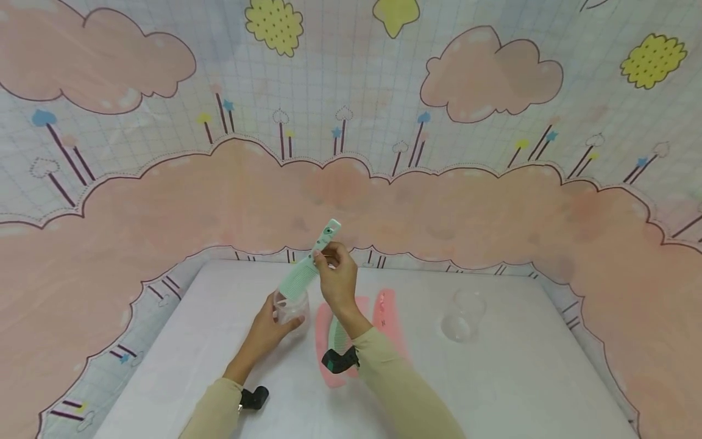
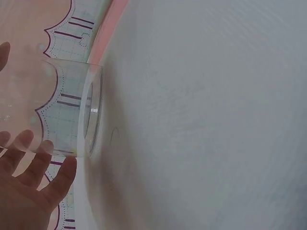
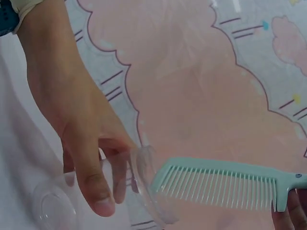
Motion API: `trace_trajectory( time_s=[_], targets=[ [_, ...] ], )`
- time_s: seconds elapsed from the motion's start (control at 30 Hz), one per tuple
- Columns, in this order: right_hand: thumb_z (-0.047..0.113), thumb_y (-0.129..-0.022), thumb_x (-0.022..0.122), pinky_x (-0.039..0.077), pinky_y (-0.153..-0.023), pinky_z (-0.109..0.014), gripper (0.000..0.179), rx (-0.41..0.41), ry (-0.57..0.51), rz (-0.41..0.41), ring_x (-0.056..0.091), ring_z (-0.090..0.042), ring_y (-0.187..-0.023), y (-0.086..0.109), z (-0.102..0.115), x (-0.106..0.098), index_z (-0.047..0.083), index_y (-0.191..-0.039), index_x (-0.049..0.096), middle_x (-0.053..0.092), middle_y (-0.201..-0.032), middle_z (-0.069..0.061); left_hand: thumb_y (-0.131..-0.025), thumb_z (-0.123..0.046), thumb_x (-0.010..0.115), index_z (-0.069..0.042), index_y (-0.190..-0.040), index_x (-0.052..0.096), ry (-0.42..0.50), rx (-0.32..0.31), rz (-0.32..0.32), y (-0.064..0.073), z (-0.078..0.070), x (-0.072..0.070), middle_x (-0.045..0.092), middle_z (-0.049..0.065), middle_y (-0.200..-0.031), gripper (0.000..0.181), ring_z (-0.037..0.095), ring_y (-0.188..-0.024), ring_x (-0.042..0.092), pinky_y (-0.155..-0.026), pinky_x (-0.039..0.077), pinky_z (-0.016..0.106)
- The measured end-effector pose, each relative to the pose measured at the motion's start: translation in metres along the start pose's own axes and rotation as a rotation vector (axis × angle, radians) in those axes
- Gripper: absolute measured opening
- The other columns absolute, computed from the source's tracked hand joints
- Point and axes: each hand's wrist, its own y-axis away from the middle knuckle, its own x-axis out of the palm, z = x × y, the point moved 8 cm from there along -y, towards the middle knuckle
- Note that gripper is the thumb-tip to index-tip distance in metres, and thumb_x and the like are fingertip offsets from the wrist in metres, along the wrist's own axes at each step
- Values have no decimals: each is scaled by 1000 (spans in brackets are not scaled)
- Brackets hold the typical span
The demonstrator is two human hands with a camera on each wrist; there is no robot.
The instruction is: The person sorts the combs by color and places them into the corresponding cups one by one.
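Note:
In the head view my left hand (image 1: 265, 332) grips a clear cup (image 1: 296, 314), fingers and thumb around its wall, at the left of the table. My right hand (image 1: 338, 277) pinches a mint-green comb (image 1: 300, 278) by its handle, with the toothed end slanting down to the cup's mouth. From the right wrist, the comb (image 3: 216, 165) overlaps the cup's rim at its tip, teeth pointing down in that view. The cup (image 2: 72, 108) shows its thick base in the left wrist view, held close over the white tabletop.
Beneath my right forearm lie pink combs (image 1: 386, 314) and another green comb (image 1: 339, 334), partly hidden by the arm. A second clear cup (image 1: 459, 326) stands on the white table (image 1: 521, 378) to the right. A patterned cloth (image 1: 384, 207) rises behind.

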Motion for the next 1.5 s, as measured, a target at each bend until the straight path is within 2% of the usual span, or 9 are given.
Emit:
trace_trajectory(
  time_s=[0.03,0.23,0.47,0.7,0.87,1.03,1.23,1.5],
  targets=[
    [13,-95,63,59,-77,-24,21,-1,8,-9,68,-26,-90,-1,-7,2,2,-113,63,67,-106,-16,-82,-45,76,-8,-153,21,-2,3,-2,0,0,0,40,20,-151,96,43,-137,43,-109,40,59],
    [14,-93,66,56,-71,-20,17,15,59,3,67,-15,-86,2,-18,13,6,-107,66,70,-101,-11,-83,-44,76,-9,-153,21,-19,1,-2,1,0,-1,43,19,-149,96,42,-134,46,-108,42,59],
    [13,-91,68,57,-72,-20,15,36,113,19,68,-14,-83,3,-28,21,5,-104,67,72,-99,-11,-82,-47,76,-9,-154,20,-14,10,1,0,-1,0,40,18,-151,99,39,-135,46,-109,41,56],
    [19,-90,69,56,-74,-21,14,95,165,74,67,-10,-84,6,-40,32,9,-101,69,72,-95,-5,-82,-50,75,-9,-154,19,-23,23,-4,-3,-2,-3,34,18,-156,101,40,-136,43,-110,41,56],
    [20,-89,70,53,-72,-19,13,110,224,50,63,-6,-80,10,-48,32,10,-97,69,71,-91,-3,-82,-51,75,-9,-154,17,-29,10,6,-2,0,-2,31,18,-158,102,40,-139,40,-112,39,56],
    [19,-87,71,51,-67,-17,13,130,222,51,59,-3,-77,14,-54,34,10,-96,70,71,-88,-2,-82,-49,75,-9,-154,18,-29,11,9,0,1,-1,32,18,-157,100,40,-138,40,-112,39,57],
    [17,-85,73,49,-64,-17,12,117,224,39,57,-4,-75,18,-57,31,8,-92,68,66,-81,-2,-82,-46,76,-10,-153,22,-33,33,-13,0,1,-1,38,17,-153,96,39,-137,43,-111,40,56],
    [18,-84,74,46,-65,-19,14,158,236,44,54,-5,-75,22,-68,30,9,-93,69,64,-80,-1,-81,-43,78,-10,-151,24,-27,28,-20,2,0,-1,44,17,-148,94,38,-138,43,-112,39,56]
  ],
)
